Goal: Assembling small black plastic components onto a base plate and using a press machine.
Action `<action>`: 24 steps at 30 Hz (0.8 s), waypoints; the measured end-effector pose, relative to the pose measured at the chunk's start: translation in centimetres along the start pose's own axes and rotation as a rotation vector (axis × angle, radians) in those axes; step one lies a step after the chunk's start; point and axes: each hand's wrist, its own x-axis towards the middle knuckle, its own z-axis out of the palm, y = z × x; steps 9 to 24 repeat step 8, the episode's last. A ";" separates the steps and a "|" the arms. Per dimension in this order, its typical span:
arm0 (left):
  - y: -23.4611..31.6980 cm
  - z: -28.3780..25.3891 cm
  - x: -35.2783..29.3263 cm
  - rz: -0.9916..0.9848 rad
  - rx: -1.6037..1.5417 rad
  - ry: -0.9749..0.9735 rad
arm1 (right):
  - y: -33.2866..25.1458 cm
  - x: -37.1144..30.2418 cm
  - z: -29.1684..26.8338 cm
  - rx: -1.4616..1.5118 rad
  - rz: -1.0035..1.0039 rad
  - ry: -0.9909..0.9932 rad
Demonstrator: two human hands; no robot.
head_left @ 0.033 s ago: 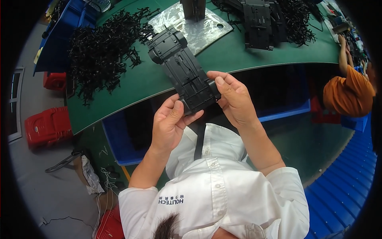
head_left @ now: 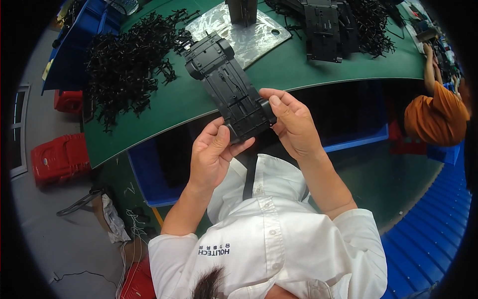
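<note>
Between my hands is a long black plastic chassis-like part [head_left: 234, 94], tilted with its far end up to the left over the table edge. It has rounded, arch-like corners at both ends and a slotted middle. My left hand [head_left: 214, 152] grips its near left corner, thumb on top. My right hand [head_left: 294, 119] pinches the near right corner between thumb and fingers. Beyond the part's far end lies a shiny metal plate [head_left: 269, 42] with a dark upright block [head_left: 242, 12] standing on it.
A green table [head_left: 184, 97] carries a heap of small black plastic pieces [head_left: 127, 65] on the left. Similar black chassis-like parts [head_left: 322, 30] are stacked at the right, beside another heap [head_left: 376, 30]. Red stools [head_left: 60, 158] stand left. A person in orange [head_left: 432, 117] is at the far right.
</note>
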 end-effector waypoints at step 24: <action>0.2 -0.2 -0.3 -0.032 0.023 -0.005 | 0.1 0.0 -0.4 -0.051 0.019 -0.001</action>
